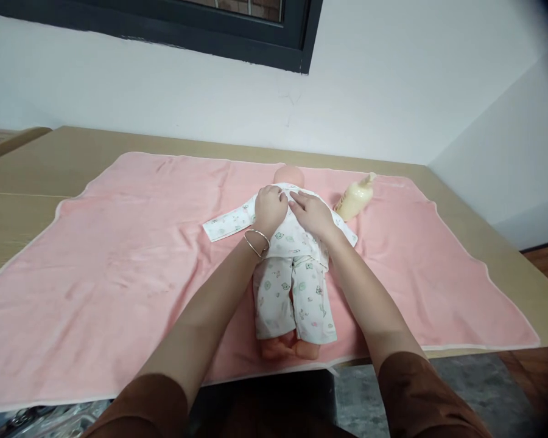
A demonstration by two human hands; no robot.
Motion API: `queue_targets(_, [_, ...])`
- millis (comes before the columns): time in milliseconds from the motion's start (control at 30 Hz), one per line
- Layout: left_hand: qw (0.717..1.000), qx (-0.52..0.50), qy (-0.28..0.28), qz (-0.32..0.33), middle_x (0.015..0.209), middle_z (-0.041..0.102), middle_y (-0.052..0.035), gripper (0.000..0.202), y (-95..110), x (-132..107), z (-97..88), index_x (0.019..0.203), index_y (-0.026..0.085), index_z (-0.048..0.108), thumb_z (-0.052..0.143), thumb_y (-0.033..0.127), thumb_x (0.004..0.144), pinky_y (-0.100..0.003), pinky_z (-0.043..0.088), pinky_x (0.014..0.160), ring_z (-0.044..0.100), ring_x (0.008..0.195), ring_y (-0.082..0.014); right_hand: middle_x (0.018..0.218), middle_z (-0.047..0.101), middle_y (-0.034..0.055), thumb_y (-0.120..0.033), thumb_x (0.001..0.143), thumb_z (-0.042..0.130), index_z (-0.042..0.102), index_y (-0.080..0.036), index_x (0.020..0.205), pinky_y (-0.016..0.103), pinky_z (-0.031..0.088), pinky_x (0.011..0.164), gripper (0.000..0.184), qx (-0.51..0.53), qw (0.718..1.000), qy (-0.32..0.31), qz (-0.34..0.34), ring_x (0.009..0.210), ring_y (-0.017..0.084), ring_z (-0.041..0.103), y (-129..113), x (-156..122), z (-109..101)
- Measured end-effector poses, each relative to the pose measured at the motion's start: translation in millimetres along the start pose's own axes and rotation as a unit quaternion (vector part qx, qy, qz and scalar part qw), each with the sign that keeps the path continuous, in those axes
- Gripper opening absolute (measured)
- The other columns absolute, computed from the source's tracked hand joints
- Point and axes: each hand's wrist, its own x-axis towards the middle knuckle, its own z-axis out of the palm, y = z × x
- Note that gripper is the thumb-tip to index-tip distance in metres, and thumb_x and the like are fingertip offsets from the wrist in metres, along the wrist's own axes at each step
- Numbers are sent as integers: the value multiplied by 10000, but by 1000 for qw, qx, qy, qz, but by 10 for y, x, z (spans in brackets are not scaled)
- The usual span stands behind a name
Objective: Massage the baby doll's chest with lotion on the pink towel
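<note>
A baby doll [289, 176] lies on its back, head away from me, on a pink blanket. It wears a white printed shirt [292, 236] and matching white pants [276, 298]; its bare feet [288, 348] stick out at the bottom. At the upper chest my left hand [270, 208], with a silver bangle on the wrist, is closed on the shirt cloth, its fingertips partly hidden. Beside it my right hand [314, 213] rests on the shirt with fingers stretched toward the left hand. The doll's sleeves spread out to both sides.
The pink blanket [132, 255] covers most of a wooden table [525, 277]. A pale yellow bottle [356, 198] lies tilted to the right of the doll. Behind the table is a white wall [369, 91] with a dark-framed window [256, 42]. Plastic-wrapped items sit below the front left edge.
</note>
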Motion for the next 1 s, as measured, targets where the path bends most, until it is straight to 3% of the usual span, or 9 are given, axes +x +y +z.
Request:
queue_targets(133, [999,31,-20,21,1218,747,-182,308,19,-70,-18,1102,127,733,462,196,973,-478,474,1120,659,1208,-327,1431,675,157,-381,1046,437,656,-143,1416,445,441,1164,492,-17,999,51,6,1361,326,585,40,67,25])
queue_targets(233, [998,29,-32,50,1309,721,-194,349,-26,-119,-24,1198,101,709,476,261,993,-485,443,1175,638,1275,-331,1336,689,217,-416,1020,478,675,-91,1355,474,478,1093,507,-44,997,44,43,1267,383,618,15,122,33])
queue_targets(333, [997,28,-43,64,1422,668,-203,418,-95,-132,-23,1305,78,657,471,306,1010,-484,403,1222,589,1362,-329,1348,671,241,-436,1021,463,659,-68,1355,484,468,1089,534,-60,996,24,67,1261,399,614,1,157,28])
queue_targets(500, [993,45,-54,91,1465,646,-197,447,-124,-140,-30,1370,83,618,434,305,1029,-504,375,1245,557,1413,-325,1440,644,230,-401,1063,362,594,-58,1415,464,386,1171,544,-56,998,-3,38,1349,359,570,26,153,45])
queue_targets(667, [988,99,-42,108,1391,686,-219,430,1,-256,-119,1305,47,662,378,238,1044,-475,417,1204,609,1346,-327,1569,537,258,-367,1076,320,513,-23,1498,504,319,1225,578,-81,996,-11,34,1476,370,476,-56,86,25])
queue_targets(867, [974,152,-84,144,1044,754,-195,304,218,-445,-329,955,120,744,445,164,985,-460,515,1002,695,1065,-323,1402,673,254,-236,1033,358,646,-56,1314,489,390,1150,442,-137,990,-42,-6,1296,380,627,-325,-163,-179])
queue_targets(1000, [983,129,-77,103,1037,759,-189,309,190,-432,-335,958,123,750,458,213,1000,-458,513,1009,700,1082,-326,1223,764,190,-290,1049,359,717,-156,1145,454,454,1067,394,-95,994,-50,26,1160,352,689,-285,-161,-268])
